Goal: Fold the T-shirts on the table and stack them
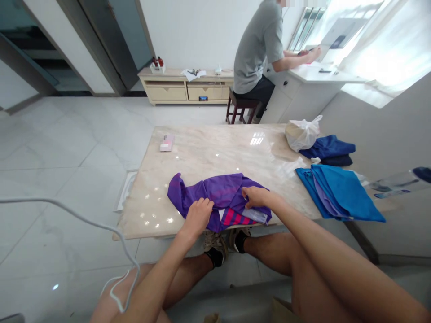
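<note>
A purple garment [220, 188] lies partly folded along the near edge of the marble-look table [202, 148]. Pink-and-dark stripes and a pale patch show at its near side. My left hand [199, 213] rests on the near left part of the cloth, fingers curled into it. On the right part, my right hand [256, 197] has its thumb and forefinger closed on a fold, just above the striped section. The fabric beneath both hands is hidden.
Folded blue cloths [346, 190] lie at the table's right, with darker blue clothing [332, 148] and a white plastic bag [303, 133] behind. A clear bottle [397, 184] lies tilted at far right. A pink box [166, 142] sits far left. A person [259, 49] sits beyond; a cable [84, 218] hangs left.
</note>
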### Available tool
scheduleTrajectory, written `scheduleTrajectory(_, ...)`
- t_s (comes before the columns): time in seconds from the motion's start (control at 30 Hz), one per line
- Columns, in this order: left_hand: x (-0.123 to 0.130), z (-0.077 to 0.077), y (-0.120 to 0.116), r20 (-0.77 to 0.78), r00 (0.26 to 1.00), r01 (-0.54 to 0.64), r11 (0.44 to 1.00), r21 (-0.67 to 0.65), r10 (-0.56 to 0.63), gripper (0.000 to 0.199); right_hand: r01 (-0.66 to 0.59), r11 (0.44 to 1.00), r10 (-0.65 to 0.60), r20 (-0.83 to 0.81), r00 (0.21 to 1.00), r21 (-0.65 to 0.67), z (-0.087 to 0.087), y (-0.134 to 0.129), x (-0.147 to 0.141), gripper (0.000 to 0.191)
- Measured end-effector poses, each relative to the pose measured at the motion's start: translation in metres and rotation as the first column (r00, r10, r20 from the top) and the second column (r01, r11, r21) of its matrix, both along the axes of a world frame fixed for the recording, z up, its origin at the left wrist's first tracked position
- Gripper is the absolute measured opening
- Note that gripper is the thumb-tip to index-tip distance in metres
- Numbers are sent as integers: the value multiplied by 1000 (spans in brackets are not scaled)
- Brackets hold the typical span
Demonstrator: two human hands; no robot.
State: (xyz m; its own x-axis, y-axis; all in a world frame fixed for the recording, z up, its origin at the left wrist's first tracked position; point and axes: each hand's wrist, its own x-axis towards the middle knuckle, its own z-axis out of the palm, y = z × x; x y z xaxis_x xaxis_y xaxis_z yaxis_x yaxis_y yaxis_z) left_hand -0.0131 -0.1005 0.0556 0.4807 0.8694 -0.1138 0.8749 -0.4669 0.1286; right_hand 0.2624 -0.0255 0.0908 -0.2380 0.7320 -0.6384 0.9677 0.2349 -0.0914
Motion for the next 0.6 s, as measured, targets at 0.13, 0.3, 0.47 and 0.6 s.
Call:
scheduleTrajectory(0.13,-2,3,2,88,989,-112,991,-69,118,19,-9,999,10,-29,1000,39,-5,-2,0,26)
scheduleTrajectory(0.3,-40,13,20,241,841,-482,873,-75,485,20,34,985,-30,-31,999,167,1,-3,3,10)
scheduleTrajectory(0.47,-100,34,36,357,638,-766,611,200,683,20,212,847,-163,-140,977,487,28,3,2,27)
scheduleTrajectory(0.6,-84,27,27,501,733,-635,727,261,460,17,257,687,-73,-288,955,680,47,9,-7,40)
